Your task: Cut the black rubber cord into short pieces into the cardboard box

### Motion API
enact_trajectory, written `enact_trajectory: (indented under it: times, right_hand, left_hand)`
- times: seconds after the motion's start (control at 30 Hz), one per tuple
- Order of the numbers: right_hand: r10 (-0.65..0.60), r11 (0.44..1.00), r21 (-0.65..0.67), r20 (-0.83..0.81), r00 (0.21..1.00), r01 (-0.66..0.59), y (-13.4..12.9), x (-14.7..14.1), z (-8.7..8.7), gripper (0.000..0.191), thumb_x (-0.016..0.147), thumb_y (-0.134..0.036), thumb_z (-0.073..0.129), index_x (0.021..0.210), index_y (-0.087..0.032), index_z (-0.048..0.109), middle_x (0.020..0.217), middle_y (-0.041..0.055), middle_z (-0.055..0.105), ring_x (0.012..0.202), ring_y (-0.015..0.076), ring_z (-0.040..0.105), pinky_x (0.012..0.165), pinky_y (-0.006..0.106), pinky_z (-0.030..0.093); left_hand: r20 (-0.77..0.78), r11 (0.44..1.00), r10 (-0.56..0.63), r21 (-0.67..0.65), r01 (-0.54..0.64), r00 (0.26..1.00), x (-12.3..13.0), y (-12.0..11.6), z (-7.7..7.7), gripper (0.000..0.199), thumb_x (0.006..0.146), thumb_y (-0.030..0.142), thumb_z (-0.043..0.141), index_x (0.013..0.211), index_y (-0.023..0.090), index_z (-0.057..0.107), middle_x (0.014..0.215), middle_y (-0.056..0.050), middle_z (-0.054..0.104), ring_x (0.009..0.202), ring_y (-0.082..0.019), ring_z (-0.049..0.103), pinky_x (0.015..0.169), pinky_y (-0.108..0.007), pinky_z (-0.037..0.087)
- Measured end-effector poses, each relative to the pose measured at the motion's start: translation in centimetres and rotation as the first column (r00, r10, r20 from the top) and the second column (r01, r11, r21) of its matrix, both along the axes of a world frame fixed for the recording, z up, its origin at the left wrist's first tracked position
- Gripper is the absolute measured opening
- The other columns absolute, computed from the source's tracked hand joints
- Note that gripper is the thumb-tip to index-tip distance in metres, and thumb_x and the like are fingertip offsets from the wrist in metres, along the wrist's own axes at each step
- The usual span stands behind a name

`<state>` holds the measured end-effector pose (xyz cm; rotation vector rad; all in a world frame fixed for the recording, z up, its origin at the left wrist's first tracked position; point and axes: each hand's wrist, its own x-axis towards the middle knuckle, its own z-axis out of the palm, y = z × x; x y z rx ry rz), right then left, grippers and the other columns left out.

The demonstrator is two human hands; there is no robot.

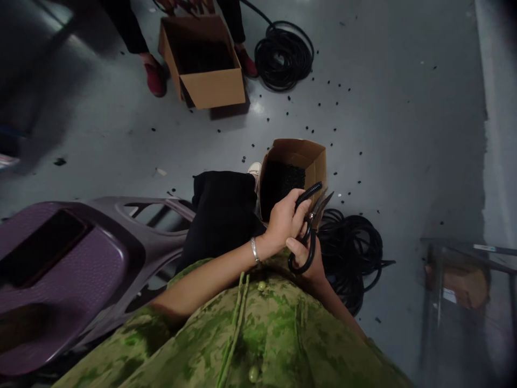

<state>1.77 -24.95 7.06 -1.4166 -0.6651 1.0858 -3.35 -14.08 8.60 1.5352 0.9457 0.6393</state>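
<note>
My left hand (281, 218) is closed round a black ribbed hose (309, 195), whose end sticks out past the fingers. Black-handled scissors (311, 229) are in my right hand (307, 258), with fingers through the handle loops and the blades parted beside the hose. Both hands are close together over the near edge of a cardboard box (315, 163). Small black pieces (294, 177) lie inside that box. A tangled coil of black hose (355, 248) rests on the floor to the right of my hands.
A purple plastic stool (92, 280) with a dark phone (44, 245) on it stands at left. Across the floor, a person in red shoes (155, 80) is at a larger cardboard box (214, 88), beside another hose coil (284, 56). Small black bits are scattered about.
</note>
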Motion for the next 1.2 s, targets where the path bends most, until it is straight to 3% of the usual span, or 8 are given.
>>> enact_trajectory:
  times: [0.23, 0.37, 0.5, 0.63, 0.73, 0.83, 1.03, 1.2]
  right_hand:
    - [0.017, 1.0, 0.009, -0.096, 0.995, -0.016, 0.3, -0.1, 0.1, 0.026, 0.079, -0.044, 0.068, 0.094, -0.024, 0.061, 0.077, 0.0002, 0.063, 0.07, 0.0205, 0.062, 0.064, 0.033, 0.054]
    - [0.029, 1.0, -0.004, -0.079, 0.996, -0.03, 0.3, -0.1, 0.0, 0.04, 0.078, -0.044, 0.07, 0.111, -0.024, 0.061, 0.095, 0.0041, 0.069, 0.088, 0.0247, 0.067, 0.078, 0.038, 0.057]
    - [0.003, 1.0, 0.001, -0.005, 1.0, -0.003, 0.4, -0.4, 0.1, 0.045, 0.077, -0.043, 0.075, 0.115, -0.023, 0.062, 0.105, 0.0065, 0.07, 0.104, 0.0279, 0.066, 0.095, 0.042, 0.054]
    - [-0.083, 0.995, -0.062, 0.021, 0.996, 0.084, 0.6, -1.1, -0.1, 0.038, 0.081, -0.047, 0.071, 0.109, -0.023, 0.063, 0.09, 0.0046, 0.07, 0.089, 0.0251, 0.068, 0.083, 0.038, 0.057]
    - [-0.095, 0.992, -0.079, 0.03, 0.995, 0.097, 0.7, -0.9, -0.4, 0.028, 0.089, -0.051, 0.061, 0.091, -0.023, 0.062, 0.07, -0.0002, 0.062, 0.066, 0.0185, 0.061, 0.066, 0.032, 0.053]
    - [-0.015, 0.998, -0.061, 0.079, 0.997, 0.02, 0.8, 0.0, -1.0, 0.031, 0.09, -0.05, 0.059, 0.076, -0.022, 0.058, 0.065, -0.0011, 0.058, 0.062, 0.0161, 0.055, 0.064, 0.03, 0.047]
    - [0.005, 0.976, -0.216, 0.122, 0.992, 0.022, 1.0, 1.9, -3.5, 0.029, 0.085, -0.049, 0.065, 0.093, -0.021, 0.062, 0.065, -0.0027, 0.061, 0.06, 0.0153, 0.056, 0.06, 0.028, 0.044]
    - [0.009, 0.937, -0.348, 0.135, 0.991, 0.039, 1.7, 2.0, -5.2, 0.033, 0.08, -0.052, 0.067, 0.088, -0.021, 0.061, 0.061, -0.0035, 0.059, 0.054, 0.0146, 0.055, 0.055, 0.026, 0.043]
  left_hand:
    - [0.068, 0.994, 0.006, -0.109, 0.002, 0.998, 0.0, 0.2, 0.2, 0.015, 0.095, 0.031, 0.052, 0.099, 0.019, 0.061, 0.074, 0.001, 0.064, 0.069, -0.014, 0.06, 0.065, -0.024, 0.047]
    - [0.053, 0.996, 0.011, -0.085, -0.006, 0.999, 0.0, 0.4, 0.1, 0.015, 0.094, 0.031, 0.053, 0.099, 0.02, 0.061, 0.077, 0.0, 0.065, 0.073, -0.015, 0.061, 0.068, -0.025, 0.048]
    - [0.037, 0.999, 0.004, -0.034, -0.003, 0.999, 0.0, 0.4, -0.3, 0.016, 0.093, 0.033, 0.054, 0.099, 0.02, 0.062, 0.081, -0.001, 0.066, 0.077, -0.016, 0.061, 0.071, -0.026, 0.048]
    - [0.026, 0.998, 0.005, -0.065, -0.003, 1.0, 0.0, 0.0, -0.9, 0.019, 0.093, 0.036, 0.055, 0.099, 0.02, 0.063, 0.078, 0.001, 0.065, 0.074, -0.015, 0.061, 0.069, -0.024, 0.048]
    - [0.057, 0.988, -0.003, -0.153, 0.011, 0.998, -0.2, 0.0, -1.7, 0.023, 0.092, 0.037, 0.055, 0.103, 0.02, 0.065, 0.077, 0.001, 0.065, 0.068, -0.013, 0.06, 0.063, -0.023, 0.048]
    - [0.099, 0.972, -0.005, -0.234, 0.028, 0.995, -0.6, 0.7, -3.1, 0.027, 0.091, 0.038, 0.058, 0.106, 0.018, 0.067, 0.078, -0.001, 0.066, 0.062, -0.012, 0.059, 0.057, -0.022, 0.046]
    - [0.091, 0.969, 0.033, -0.248, -0.009, 0.995, -1.4, 2.6, -6.5, 0.028, 0.089, 0.04, 0.059, 0.097, 0.015, 0.068, 0.074, 0.0, 0.063, 0.059, -0.009, 0.054, 0.058, -0.021, 0.044]
    - [0.061, 0.953, 0.07, -0.3, -0.048, 0.996, -1.5, 2.9, -8.4, 0.026, 0.089, 0.039, 0.058, 0.098, 0.016, 0.068, 0.068, 0.002, 0.06, 0.056, -0.009, 0.051, 0.056, -0.021, 0.042]
